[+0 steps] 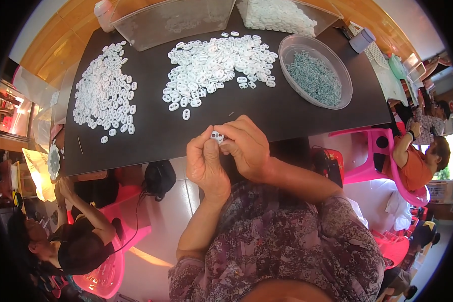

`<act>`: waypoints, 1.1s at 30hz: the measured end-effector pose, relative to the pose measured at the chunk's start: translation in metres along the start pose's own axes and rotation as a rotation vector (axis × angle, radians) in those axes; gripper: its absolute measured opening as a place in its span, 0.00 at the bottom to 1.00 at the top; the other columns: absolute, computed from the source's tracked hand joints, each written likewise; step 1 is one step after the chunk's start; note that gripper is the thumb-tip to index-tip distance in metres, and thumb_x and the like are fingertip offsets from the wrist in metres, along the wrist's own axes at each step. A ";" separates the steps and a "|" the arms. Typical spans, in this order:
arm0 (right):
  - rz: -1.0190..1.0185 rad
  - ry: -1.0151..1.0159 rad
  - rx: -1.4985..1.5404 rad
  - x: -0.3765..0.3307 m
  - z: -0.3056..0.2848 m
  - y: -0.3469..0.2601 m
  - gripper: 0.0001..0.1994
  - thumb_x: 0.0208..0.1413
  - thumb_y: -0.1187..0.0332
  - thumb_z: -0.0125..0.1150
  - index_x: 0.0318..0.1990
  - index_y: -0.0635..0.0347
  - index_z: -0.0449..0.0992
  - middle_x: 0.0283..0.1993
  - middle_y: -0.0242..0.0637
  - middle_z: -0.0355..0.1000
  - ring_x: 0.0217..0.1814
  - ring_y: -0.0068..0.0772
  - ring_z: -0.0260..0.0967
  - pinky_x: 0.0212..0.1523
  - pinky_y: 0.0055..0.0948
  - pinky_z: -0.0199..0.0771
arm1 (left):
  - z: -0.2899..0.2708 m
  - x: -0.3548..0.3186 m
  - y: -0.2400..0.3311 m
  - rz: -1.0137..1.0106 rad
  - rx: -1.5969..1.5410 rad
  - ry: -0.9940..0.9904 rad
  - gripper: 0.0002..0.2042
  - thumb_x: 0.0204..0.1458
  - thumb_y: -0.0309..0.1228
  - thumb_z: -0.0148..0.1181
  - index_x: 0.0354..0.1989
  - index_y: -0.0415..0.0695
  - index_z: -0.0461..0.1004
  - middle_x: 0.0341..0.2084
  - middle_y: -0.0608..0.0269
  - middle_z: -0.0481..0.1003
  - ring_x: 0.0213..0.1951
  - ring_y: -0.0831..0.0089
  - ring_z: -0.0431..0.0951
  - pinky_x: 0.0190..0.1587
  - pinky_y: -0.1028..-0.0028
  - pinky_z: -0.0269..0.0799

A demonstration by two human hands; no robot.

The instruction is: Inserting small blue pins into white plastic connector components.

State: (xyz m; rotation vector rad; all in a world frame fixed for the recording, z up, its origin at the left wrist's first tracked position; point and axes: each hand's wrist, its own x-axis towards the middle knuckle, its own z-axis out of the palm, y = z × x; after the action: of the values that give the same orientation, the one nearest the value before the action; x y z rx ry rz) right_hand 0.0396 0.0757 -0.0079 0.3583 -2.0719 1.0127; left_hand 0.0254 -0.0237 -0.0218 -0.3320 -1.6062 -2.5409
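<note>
Just off the near edge of the dark table, a small white oval plastic piece with two holes (pixel 217 135) is pinched between my fingertips. My left hand (pixel 206 163) grips it from the left, thumb and forefinger closed on it. My right hand (pixel 246 148) pinches the same piece from the right, its fingers curled. Fingers cover most of the piece, so I cannot tell whether anything else is held with it. Beyond my hands lies a large heap of similar white pieces (pixel 206 65). A round clear tub (pixel 348 93) holds many small bluish-silver screws (pixel 314 78).
A second spread of white pieces (pixel 103 93) covers the table's left side. Two clear plastic bins (pixel 171 25) (pixel 332 25) stand along the far edge. A lidded container (pixel 362 40) is at the far right. Other people sit left (pixel 80 231) and right (pixel 420 163) on pink chairs.
</note>
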 end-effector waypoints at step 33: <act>-0.135 0.057 -0.028 -0.001 0.005 0.014 0.09 0.47 0.78 0.57 0.37 0.67 0.68 0.28 0.40 0.66 0.23 0.35 0.60 0.22 0.29 0.61 | 0.010 -0.006 -0.005 0.057 -0.043 0.013 0.09 0.58 0.31 0.50 0.38 0.36 0.68 0.31 0.69 0.66 0.32 0.84 0.64 0.36 0.81 0.62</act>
State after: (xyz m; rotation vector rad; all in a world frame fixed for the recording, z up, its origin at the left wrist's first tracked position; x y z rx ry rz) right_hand 0.0301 0.0809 -0.0181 0.4434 -1.9808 0.9027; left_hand 0.0314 -0.0122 -0.0235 -0.3589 -1.5172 -2.5331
